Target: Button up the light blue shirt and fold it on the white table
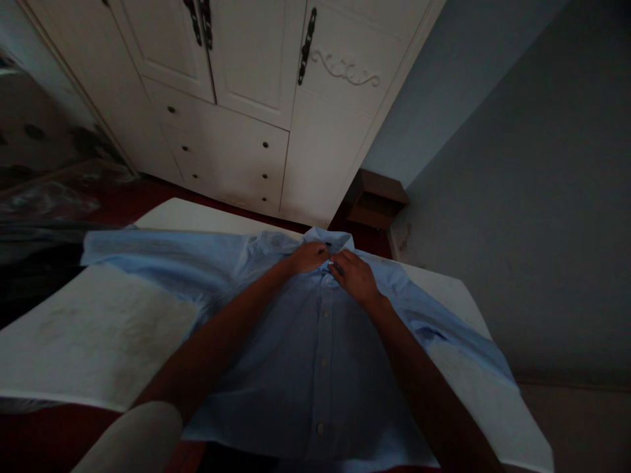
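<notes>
A light blue button-up shirt (315, 368) lies front side up on a white table (98, 335), its sleeves spread out to left and right. Both hands meet at the collar (328, 238) at the far end of the shirt. My left hand (308, 257) pinches the fabric just below the collar, fingers closed. My right hand (355, 277) is pressed against it from the right, fingers closed on the shirt's front edge near the top button. A row of white buttons runs down the shirt's middle toward me.
A white wardrobe (246, 98) with drawers and dark handles stands behind the table. A small brown stand (377, 197) sits by the grey wall (542, 197) on the right. Dark bedding or cloth (44, 210) lies at the left. The floor is dark red.
</notes>
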`<state>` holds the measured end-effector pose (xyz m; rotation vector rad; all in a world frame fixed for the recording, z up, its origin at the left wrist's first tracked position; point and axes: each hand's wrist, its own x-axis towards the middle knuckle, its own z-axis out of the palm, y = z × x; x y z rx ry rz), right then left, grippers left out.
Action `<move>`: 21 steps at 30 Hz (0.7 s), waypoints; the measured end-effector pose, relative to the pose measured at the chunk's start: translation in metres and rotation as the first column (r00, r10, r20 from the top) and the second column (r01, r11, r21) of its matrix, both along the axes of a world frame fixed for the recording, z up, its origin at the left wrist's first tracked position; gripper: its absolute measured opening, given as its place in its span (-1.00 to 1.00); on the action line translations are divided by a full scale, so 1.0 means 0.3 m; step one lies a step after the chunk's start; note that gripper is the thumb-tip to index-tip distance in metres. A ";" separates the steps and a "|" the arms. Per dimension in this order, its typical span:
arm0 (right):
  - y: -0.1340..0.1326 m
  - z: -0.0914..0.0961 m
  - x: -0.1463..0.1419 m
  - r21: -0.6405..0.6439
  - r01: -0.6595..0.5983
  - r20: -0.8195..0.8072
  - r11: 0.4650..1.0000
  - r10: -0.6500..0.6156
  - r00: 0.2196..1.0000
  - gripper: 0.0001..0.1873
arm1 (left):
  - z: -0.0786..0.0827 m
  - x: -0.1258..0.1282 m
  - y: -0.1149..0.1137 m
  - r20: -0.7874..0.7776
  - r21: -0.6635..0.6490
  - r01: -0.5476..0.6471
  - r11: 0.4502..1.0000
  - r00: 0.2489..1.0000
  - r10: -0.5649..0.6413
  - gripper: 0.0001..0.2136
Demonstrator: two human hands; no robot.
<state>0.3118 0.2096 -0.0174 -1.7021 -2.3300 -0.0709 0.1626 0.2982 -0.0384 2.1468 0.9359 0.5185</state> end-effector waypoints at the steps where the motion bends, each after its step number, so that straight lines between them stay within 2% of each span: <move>1: 0.005 0.007 0.002 -0.013 -0.010 0.030 1.000 0.010 1.000 -0.84 | -0.002 0.002 0.000 -0.005 0.000 0.002 1.000 1.000 -0.002 -0.77; 8: 0.039 0.020 0.019 -0.059 -0.074 0.151 0.995 0.082 0.985 -0.83 | -0.007 -0.001 0.002 0.003 -0.013 0.010 1.000 1.000 -0.010 -0.79; 12: 0.021 -0.015 0.022 0.010 0.002 0.100 1.000 -0.003 0.995 -0.81 | -0.004 -0.008 0.001 0.039 -0.042 0.025 0.999 0.999 -0.024 -0.83; 16: -0.003 -0.044 0.007 0.061 0.100 -0.028 0.993 -0.099 0.995 -0.81 | -0.005 -0.016 0.005 0.068 -0.066 0.044 0.997 0.997 -0.039 -0.84; 21: -0.015 -0.036 -0.032 0.051 0.205 -0.135 0.978 -0.196 0.971 -0.83 | -0.012 -0.023 0.018 0.081 -0.060 0.049 0.997 0.996 -0.044 -0.76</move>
